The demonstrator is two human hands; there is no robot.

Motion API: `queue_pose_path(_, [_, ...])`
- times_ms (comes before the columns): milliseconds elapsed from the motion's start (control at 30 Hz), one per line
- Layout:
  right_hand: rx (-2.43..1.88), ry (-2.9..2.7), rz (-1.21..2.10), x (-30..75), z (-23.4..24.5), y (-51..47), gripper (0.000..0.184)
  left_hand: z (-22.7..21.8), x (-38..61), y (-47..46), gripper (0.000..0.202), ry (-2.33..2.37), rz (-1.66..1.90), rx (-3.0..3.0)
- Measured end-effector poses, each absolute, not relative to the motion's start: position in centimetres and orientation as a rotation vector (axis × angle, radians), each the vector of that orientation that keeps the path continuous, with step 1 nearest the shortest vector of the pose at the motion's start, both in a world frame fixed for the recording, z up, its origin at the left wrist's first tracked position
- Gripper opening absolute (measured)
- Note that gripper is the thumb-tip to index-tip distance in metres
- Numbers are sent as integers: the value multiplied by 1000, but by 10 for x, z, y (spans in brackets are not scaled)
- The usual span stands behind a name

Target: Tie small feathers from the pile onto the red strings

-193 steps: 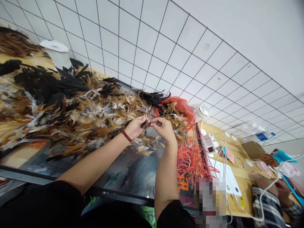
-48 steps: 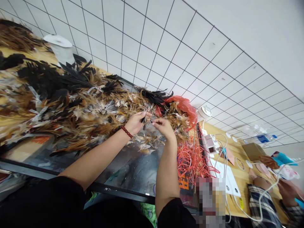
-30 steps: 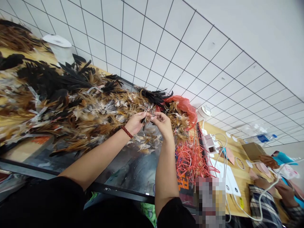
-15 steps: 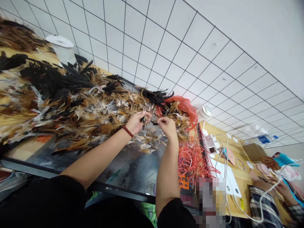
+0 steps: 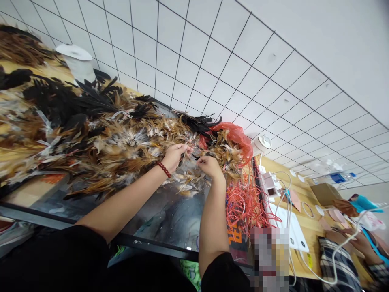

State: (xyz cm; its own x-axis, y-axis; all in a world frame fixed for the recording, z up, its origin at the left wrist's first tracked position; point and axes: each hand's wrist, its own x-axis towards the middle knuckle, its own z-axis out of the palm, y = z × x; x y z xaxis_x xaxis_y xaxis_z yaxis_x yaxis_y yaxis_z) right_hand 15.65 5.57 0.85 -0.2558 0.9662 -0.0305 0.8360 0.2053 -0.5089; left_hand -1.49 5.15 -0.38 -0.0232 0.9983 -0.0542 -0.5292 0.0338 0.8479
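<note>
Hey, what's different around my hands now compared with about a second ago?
Your right hand has drawn away from the left hand's fingertips, back toward you and slightly rightward, with a small dark feather-like piece at its fingertips. Your left hand stays about where it was, pinching. The feather pile, red bag and white spool look unchanged.

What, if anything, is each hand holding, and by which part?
The left hand and right hand each pinch dark, feather-like pieces; the gripped parts are too small to tell.

Glossy smooth tabletop [image 5: 165,211], rough feathers [image 5: 130,140], crinkled plastic bag [image 5: 238,136].
</note>
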Motion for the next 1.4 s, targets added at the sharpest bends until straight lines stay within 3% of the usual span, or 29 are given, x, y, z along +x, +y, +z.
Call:
queue_pose_path(233, [-1492, -2036, 557, 150, 32, 47, 19, -12, -11, 50, 13, 1073, 1211, 1238])
queue_pose_path(600, [-1380, -1677, 867, 143, 37, 48, 25, -5, -13, 47, 18, 1002, 1327, 1121])
queue_pose_path(733, [-1363, -1742, 792, 145, 45, 43, 19, -4, -12, 47, 20, 951, 1328, 1074])
queue_pose_path(900, [-1135, -2021, 1041, 151, 54, 33, 18, -2, -13, 48, 18, 982, 1333, 991])
queue_pose_path(1100, [-1355, -2061, 511, 138, 49, 40, 14, -2, -11, 47, 20, 897, 1275, 1033])
queue_pose_path(1400, [-1349, -1996, 427, 138, 47, 42, 14, 1, -13, 43, 30, 866, 1127, 1147])
